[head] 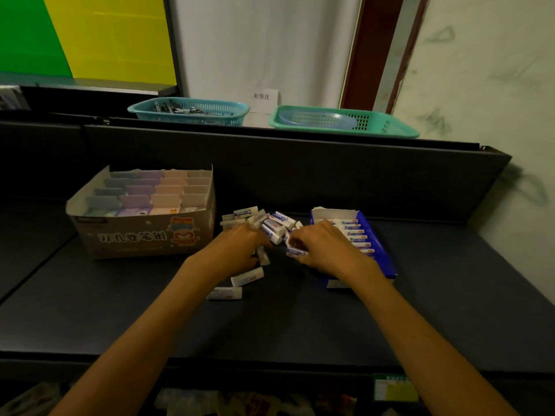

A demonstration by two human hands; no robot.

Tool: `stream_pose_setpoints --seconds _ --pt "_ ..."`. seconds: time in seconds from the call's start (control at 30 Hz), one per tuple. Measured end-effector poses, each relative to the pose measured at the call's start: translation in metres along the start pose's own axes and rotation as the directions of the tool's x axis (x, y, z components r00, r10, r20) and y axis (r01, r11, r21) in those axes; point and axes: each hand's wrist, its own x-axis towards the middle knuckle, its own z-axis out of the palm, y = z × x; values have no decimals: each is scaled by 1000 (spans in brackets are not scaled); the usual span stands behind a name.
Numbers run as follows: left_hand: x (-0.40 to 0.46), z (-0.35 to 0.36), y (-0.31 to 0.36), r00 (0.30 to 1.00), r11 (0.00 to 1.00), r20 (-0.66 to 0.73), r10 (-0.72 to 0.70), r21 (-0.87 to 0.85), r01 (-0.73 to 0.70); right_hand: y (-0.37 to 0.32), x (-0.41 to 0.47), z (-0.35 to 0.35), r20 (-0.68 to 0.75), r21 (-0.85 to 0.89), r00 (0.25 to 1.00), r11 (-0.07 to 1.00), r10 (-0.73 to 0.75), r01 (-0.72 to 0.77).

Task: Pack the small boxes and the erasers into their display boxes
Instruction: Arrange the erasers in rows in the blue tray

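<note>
A pile of white erasers (270, 225) with blue sleeves lies on the dark shelf between two display boxes. My left hand (240, 247) reaches into the pile with curled fingers, and an eraser (263, 255) shows under its fingertips. My right hand (318, 246) pinches an eraser (295, 251) at the pile's right edge. The blue display box (383, 253) to the right holds a row of erasers standing on edge. The cardboard display box (141, 238) to the left is filled with pastel small boxes in rows. Two loose erasers (246, 277) lie nearer to me.
A raised dark back panel (300, 163) runs behind the shelf. Above it stand a blue basket (189, 111) with metal items and a green basket (345, 121) with a plastic lid. A white wall closes off the right side.
</note>
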Motion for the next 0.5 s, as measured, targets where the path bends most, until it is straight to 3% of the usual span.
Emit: stream_pose_setpoints --seconds 0.27,0.5 --pt "8 3 0 999 999 2 35 -20 -35 0 3 2 73 -1 997 999 40 -40" --pt "6 -7 1 991 997 -129 38 -59 -46 5 6 -7 9 268 1000 963 24 -25"
